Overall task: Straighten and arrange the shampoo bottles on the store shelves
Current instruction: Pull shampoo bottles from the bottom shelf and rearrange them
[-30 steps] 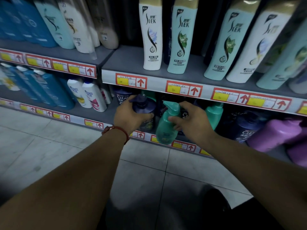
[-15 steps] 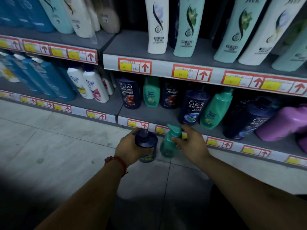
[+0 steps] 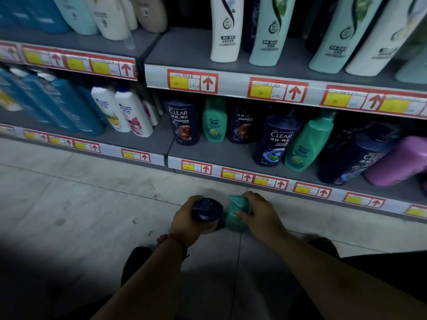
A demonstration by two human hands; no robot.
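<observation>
shampoo bottle [image 3: 276, 139] on shelf [image 3: 231, 155] reads "clear".

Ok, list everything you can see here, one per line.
Dark blue pump bottle: one, navy, down near the floor.
Green pump bottle: one, teal, right beside it.
Dark CLEAR bottles: at least four, navy, lower right shelf.
Green shelf bottles: two, green, among them.
Purple bottle: one, purple, far right.
White bottles: two in front, white, lower left shelf.
Blue bottles: several, blue, left of those.
Tall bottles: several, white and teal, upper shelf.
Price tags: many, red and yellow, shelf edges.
Bracelet: one, red, left wrist.
Left hand: one, grip on dark blue pump bottle.
Right hand: one, grip on green pump bottle.
</observation>
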